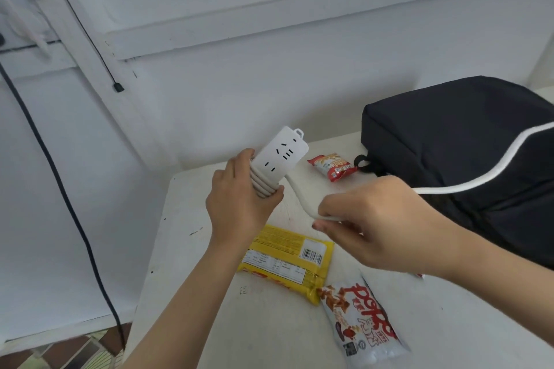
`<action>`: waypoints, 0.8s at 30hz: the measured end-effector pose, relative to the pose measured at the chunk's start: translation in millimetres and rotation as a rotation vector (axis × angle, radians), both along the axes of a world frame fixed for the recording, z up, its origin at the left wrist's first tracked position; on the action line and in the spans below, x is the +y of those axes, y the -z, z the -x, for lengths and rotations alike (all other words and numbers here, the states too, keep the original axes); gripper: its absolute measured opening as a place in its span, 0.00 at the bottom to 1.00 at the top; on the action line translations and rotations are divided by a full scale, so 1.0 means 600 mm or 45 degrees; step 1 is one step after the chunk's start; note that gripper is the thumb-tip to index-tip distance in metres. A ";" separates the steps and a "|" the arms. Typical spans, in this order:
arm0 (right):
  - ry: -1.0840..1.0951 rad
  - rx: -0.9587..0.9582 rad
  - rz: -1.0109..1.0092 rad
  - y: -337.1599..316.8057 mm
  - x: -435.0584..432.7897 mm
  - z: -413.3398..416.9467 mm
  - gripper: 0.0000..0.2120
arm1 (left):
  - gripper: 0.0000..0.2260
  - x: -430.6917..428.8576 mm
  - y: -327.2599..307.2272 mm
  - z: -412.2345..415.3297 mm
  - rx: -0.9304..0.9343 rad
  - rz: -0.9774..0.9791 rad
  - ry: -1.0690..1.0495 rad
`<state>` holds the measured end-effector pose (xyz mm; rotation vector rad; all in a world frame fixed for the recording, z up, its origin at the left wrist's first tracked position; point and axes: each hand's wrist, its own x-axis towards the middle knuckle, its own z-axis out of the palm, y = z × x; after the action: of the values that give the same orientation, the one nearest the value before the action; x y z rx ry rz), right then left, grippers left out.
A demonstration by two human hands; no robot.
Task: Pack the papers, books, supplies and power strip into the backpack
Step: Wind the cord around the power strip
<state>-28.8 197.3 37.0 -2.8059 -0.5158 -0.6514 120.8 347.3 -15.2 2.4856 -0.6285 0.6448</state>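
**A:** Where is the power strip?

**B:** The white power strip (281, 156) is up off the tabletop (186, 249), in the left hand (239, 204). It sits tilted, with the socket face toward the camera and the small hanging loop at the far upper end.

**A:** How is the grip on it?

**B:** The left grip is clamped round the strip's near end, fingers on one side and thumb on the other. They press over several turns of white cord (265, 184) wound around the body.

**A:** And the other hand?

**B:** The right hand (383, 225) is just beside it, a little lower. Its grip is closed on the loose run of the same cord, pinched between thumb and fingers. From the coils the cord dips down to that pinch. It comes out behind the hand and arcs across the backpack to the right edge of the view.

**A:** Where is the backpack?

**B:** The dark backpack (464, 135) lies on the far right of the tabletop, close to the white wall. I cannot tell from here whether it is open.

**A:** Anything else there?

**B:** Three snack packs lie on the tabletop:
- A small red-and-white pack (332, 166) lies between the strip and the backpack.
- A yellow pack (287, 260) lies below the left wrist, barcode up.
- A white pack with red lettering (365, 317) lies nearer the camera, touching the yellow one's corner.

A black cable (60, 183) hangs down the wall at the left.
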 end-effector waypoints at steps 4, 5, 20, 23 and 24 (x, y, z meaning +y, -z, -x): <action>-0.085 0.067 -0.001 0.000 0.028 -0.002 0.15 | 0.29 -0.009 -0.005 0.005 0.072 -0.010 -0.039; -0.102 0.075 -0.002 0.000 0.034 -0.003 0.15 | 0.28 -0.011 -0.005 0.006 0.076 -0.011 -0.031; 0.085 -0.101 0.111 -0.104 -0.052 -0.036 0.15 | 0.28 -0.059 -0.005 0.051 -0.141 -0.092 0.250; 0.197 -0.163 0.094 -0.125 -0.100 -0.053 0.22 | 0.33 -0.083 -0.020 0.068 -0.237 -0.059 0.327; 0.244 -0.133 0.072 -0.130 -0.118 -0.057 0.22 | 0.35 -0.091 -0.027 0.076 -0.246 -0.041 0.342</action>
<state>5.5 126.2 115.2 -2.9104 -0.2883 -0.8379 75.4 292.9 1.3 2.3263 -1.0323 0.7788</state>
